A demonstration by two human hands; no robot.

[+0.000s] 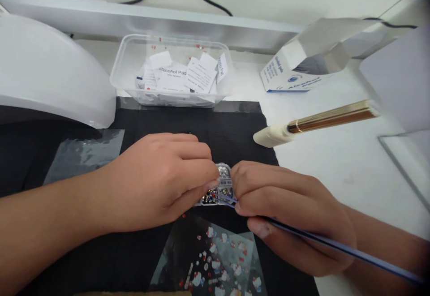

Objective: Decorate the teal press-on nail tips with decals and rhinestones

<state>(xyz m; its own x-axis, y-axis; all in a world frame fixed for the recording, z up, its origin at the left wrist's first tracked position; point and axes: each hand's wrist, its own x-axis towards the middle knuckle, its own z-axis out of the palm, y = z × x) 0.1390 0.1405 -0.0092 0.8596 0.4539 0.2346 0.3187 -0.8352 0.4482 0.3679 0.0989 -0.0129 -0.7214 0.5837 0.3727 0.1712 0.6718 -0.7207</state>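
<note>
i'm wearing nothing on my left hand (157, 182) or right hand (295, 215). both forearms are showing bare, no sleeves, rings or watch.

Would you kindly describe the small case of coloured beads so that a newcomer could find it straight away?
Start at the black mat covering the near part of the white table. At its middle, the left hand and right hand meet over the small clear bead case. Unlike the flat sticker sheet just below it, it glitters with multicoloured beads in compartments.
</note>
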